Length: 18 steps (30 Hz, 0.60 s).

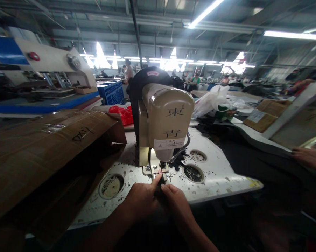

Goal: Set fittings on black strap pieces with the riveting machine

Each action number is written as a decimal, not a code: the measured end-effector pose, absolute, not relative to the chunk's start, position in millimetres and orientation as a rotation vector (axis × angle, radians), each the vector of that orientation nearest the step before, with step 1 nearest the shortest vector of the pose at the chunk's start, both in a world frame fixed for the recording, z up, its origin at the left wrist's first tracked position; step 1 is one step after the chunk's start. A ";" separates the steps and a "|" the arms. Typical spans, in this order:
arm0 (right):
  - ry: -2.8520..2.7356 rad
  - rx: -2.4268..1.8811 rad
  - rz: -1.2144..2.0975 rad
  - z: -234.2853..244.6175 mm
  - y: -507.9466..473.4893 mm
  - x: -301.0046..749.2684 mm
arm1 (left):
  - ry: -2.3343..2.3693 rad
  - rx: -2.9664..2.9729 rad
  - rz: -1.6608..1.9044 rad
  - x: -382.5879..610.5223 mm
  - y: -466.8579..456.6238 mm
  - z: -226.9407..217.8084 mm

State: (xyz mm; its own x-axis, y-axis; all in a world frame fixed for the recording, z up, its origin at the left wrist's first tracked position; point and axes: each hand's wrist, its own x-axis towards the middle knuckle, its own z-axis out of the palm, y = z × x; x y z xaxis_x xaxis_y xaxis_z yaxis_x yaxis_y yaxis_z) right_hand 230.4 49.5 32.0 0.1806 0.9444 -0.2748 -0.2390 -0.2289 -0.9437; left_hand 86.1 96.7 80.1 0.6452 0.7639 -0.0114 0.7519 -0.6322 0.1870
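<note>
A beige sewing machine point(164, 122) stands on a white worktable point(220, 175) scattered with dark scraps. My left hand point(142, 199) and my right hand point(176, 201) meet just in front of its needle, fingers closed together on a small dark piece point(161, 181) held under the presser foot. The piece is mostly hidden by my fingertips.
A large open cardboard box point(47, 150) fills the left side. Round holes point(112, 185) are cut in the tabletop. Another person's hand point(308, 157) rests at the right edge. Dark fabric point(252, 157), white plastic bags point(212, 99) and a blue crate point(112, 91) lie behind.
</note>
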 end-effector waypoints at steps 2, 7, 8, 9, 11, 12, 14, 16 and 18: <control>-0.763 -1.302 1.327 29.7 50.8 231.2 | 1.229 2.683 0.114 84.7 98.6 77.5; -0.792 -1.312 1.325 25.3 52.6 232.4 | 1.171 2.662 0.180 79.4 97.5 69.5; -0.801 -1.323 1.320 24.9 52.8 232.5 | 1.163 2.658 0.224 77.7 95.0 67.4; -0.803 -1.328 1.318 24.5 53.1 232.4 | 1.156 2.646 0.285 75.9 91.5 65.3; -0.782 -1.327 1.338 23.4 53.9 232.1 | 1.152 2.584 0.434 72.2 81.2 60.1; -0.766 -1.320 1.355 22.7 54.2 231.7 | 1.146 2.535 0.516 70.4 74.6 56.6; -0.745 -1.297 1.384 21.4 54.6 230.6 | 1.114 2.441 0.645 66.8 59.8 46.0; -0.723 -1.281 1.397 20.9 54.2 229.2 | 1.060 2.416 0.682 62.9 44.3 29.7; -0.700 -1.283 1.396 21.0 53.2 228.0 | 1.026 2.446 0.576 58.2 28.7 9.2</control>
